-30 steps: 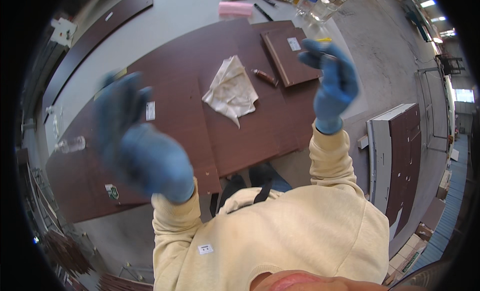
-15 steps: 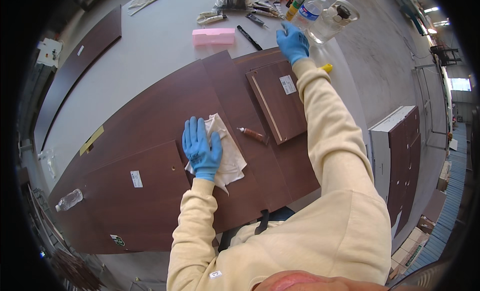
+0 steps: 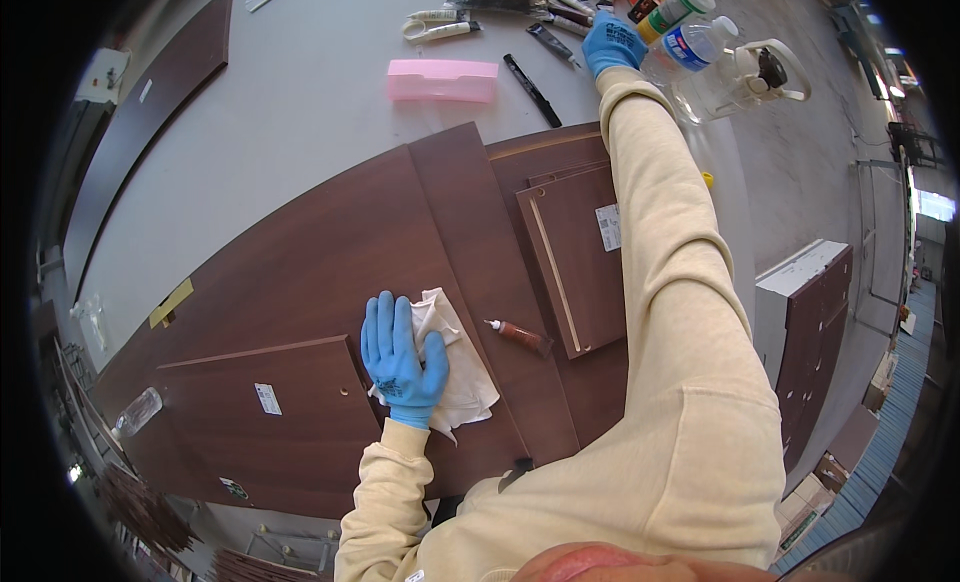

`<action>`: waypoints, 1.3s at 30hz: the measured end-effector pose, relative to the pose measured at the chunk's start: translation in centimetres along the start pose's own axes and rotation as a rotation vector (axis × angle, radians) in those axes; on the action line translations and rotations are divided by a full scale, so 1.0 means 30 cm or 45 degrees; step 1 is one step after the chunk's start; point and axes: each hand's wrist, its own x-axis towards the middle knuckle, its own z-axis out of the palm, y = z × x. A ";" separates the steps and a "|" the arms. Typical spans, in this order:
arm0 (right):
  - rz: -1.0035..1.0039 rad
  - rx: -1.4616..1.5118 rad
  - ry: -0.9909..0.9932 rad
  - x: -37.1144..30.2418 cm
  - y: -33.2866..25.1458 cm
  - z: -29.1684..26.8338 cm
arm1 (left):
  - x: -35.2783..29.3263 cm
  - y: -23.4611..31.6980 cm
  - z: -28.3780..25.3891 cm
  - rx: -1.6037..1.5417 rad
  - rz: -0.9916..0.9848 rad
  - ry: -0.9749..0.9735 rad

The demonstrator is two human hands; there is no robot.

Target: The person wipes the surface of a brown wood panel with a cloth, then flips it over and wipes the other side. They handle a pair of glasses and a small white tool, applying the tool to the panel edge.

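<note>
Right hand (image 3: pixel 612 44) by the tubes (image 3: pixel 553 44); left hand (image 3: pixel 403 357) on cloth (image 3: pixel 468 387)
Left lies open; cloth rests on brown panel (image 3: pixel 340 262); right's grip cannot be told; best to avoid nudging the bottle (image 3: pixel 690 52).

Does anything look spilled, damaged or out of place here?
No spill or damage stands out. One clear plastic bottle looks odd, set apart at the far left of the brown panels, away from the bottles grouped beside the right hand. The rumpled cloth under the left hand seems ordinary.
</note>
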 end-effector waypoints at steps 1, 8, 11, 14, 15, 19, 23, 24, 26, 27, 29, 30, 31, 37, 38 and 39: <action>-0.003 -0.042 -0.036 0.014 -0.008 0.006 | 0.000 -0.002 0.002 0.003 -0.003 0.001; -0.087 -0.173 0.029 0.010 0.015 0.016 | 0.008 0.016 -0.004 -0.023 -0.011 0.013; -0.142 -0.101 0.129 -0.058 -0.004 -0.056 | -0.006 0.006 -0.004 -0.008 -0.013 0.029; -0.269 -0.029 0.268 -0.077 0.118 -0.139 | 0.001 0.005 0.012 -0.056 0.060 0.107; -0.325 0.004 0.281 -0.118 0.170 -0.143 | 0.011 0.014 0.012 -0.052 0.063 0.104; -0.182 0.517 -0.325 -0.540 0.076 -0.638 | -0.020 -0.003 0.022 -0.044 0.071 0.156; -0.320 0.902 -0.922 -0.861 0.125 -0.864 | -0.020 -0.025 0.045 -0.033 0.111 0.244; -0.258 0.889 -1.131 -0.928 0.088 -0.919 | -0.042 -0.037 0.030 0.013 0.108 0.275; -0.286 0.737 -1.379 -0.973 0.088 -0.949 | -0.034 -0.034 0.046 -0.003 0.116 0.257; -0.304 0.663 -1.501 -0.989 0.083 -0.957 | -0.028 -0.036 0.051 -0.005 0.119 0.252; -0.343 0.560 -1.609 -0.997 0.061 -0.926 | -0.035 -0.037 0.056 -0.018 0.123 0.260; -0.332 0.549 -1.650 -0.998 0.049 -0.893 | -0.035 -0.037 0.057 -0.023 0.123 0.268; -0.312 0.537 -1.690 -0.996 0.047 -0.860 | -0.034 -0.032 0.061 -0.033 0.128 0.272; -0.303 0.453 -1.810 -0.948 0.008 -0.624 | -0.046 -0.044 0.071 -0.047 0.132 0.301; -0.288 0.467 -1.816 -0.947 0.006 -0.598 | -0.049 -0.045 0.076 -0.052 0.135 0.308; -0.279 0.483 -1.820 -0.944 -0.003 -0.586 | -0.048 -0.048 0.077 -0.053 0.137 0.320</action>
